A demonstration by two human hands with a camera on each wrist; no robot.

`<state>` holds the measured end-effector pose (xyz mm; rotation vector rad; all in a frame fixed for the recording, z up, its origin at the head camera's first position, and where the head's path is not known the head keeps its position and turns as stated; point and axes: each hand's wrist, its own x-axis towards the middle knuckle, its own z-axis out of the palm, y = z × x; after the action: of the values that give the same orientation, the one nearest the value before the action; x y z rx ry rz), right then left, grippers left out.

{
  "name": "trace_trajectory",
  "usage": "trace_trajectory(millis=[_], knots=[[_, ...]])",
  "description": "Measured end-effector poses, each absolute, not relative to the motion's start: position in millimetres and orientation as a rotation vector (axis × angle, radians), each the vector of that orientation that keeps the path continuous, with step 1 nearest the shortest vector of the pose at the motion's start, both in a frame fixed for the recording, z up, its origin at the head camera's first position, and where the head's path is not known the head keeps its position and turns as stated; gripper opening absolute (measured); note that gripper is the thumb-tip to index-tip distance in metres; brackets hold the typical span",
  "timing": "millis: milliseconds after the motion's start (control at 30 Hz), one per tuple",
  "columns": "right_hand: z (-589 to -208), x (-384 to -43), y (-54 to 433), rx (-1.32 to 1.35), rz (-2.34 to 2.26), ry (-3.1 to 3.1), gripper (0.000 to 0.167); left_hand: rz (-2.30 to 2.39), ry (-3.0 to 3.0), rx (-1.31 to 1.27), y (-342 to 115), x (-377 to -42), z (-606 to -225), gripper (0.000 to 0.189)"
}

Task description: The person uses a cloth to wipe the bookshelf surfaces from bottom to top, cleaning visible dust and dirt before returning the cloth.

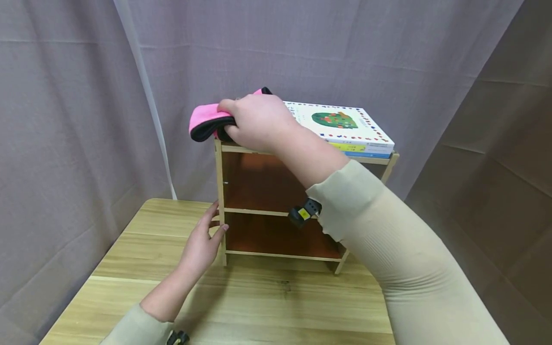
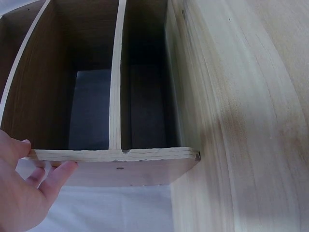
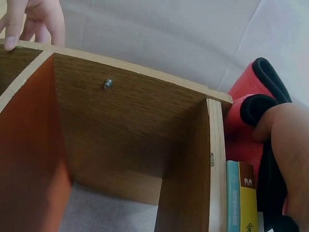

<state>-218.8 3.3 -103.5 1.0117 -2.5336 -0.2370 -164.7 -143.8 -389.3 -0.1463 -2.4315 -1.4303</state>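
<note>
My right hand [image 1: 258,120] grips a folded pink cloth with black edging [image 1: 204,115] at the top left of a small wooden shelf [image 1: 220,182]. Part of the cloth is hidden under that hand. In the right wrist view the cloth [image 3: 251,82] bulges past the shelf's upper corner, beside the books. My left hand [image 1: 202,244] holds the shelf's left side panel at about mid height. The left wrist view shows the thumb over the panel's front edge [image 2: 96,155] and the fingers on its outer face.
Several stacked books [image 1: 334,124] lie on the shelf's top, a white one uppermost. The shelf stands on a wooden table [image 1: 258,297]. Grey curtains [image 1: 302,52] hang behind and at both sides. A small metal screw [image 3: 108,84] sticks out inside the side panel.
</note>
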Motion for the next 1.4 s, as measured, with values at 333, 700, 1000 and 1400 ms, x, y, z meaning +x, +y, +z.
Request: trace_trajectory(millis=[333,700,1000,1400], knots=[[-108.0,-201.7,-0.4,1.042,-0.237,-2.508,0.028,-1.429,-2.416,-0.178,-146.2,-166.4,-392.1,0.067],[-122.1,-183.5,-1.2,1.113,-0.207,-2.386,0.022,-1.413,-2.395,-0.229,-148.0,-168.3,-392.8,0.068],[-144.9,-177.6,4.1,1.222,-0.108,-2.121,0.042,-1.391,-2.391,-0.232,-150.0,-168.8,-394.3,0.067],[-175.6,-181.2,12.7,1.284,-0.059,-1.8,0.038,-1.402,-2.371,-0.248,-148.7,-167.7,-392.7,0.065]])
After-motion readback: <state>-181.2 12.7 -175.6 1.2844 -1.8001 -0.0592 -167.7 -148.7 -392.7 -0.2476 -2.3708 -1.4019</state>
